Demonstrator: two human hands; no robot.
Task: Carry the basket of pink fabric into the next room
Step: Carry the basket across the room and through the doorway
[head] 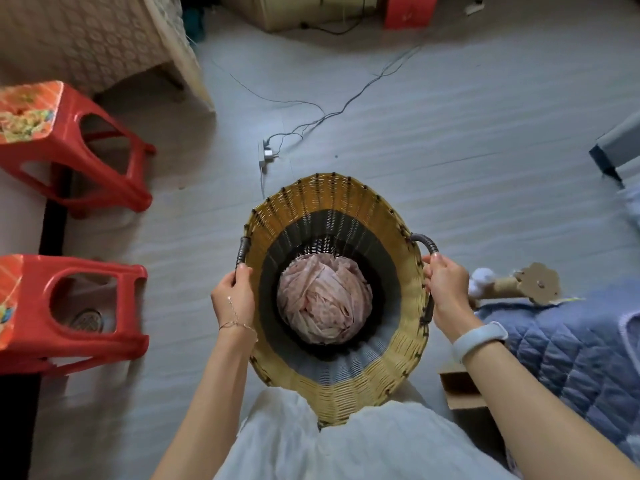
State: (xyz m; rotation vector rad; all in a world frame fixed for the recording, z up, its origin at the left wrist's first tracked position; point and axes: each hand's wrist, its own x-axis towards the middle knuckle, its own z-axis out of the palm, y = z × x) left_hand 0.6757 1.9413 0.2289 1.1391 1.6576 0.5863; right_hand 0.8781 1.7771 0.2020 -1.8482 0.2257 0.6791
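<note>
basket (341,382) woven, stiff, likely light (only pink fabric (324,298) inside); left hand (232,295) and right hand (446,285) closed on side handles, best hold.

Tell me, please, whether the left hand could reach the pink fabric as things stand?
Probably not without letting go: the left hand grips the basket handle, and the pink fabric lies deep at the bottom. The open top leaves the way free.

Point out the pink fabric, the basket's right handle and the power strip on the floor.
pink fabric (324,298), head view, middle of the bundle.
right handle (426,242), head view, its dark wrapped arch.
power strip (262,154), head view, its white body.
</note>
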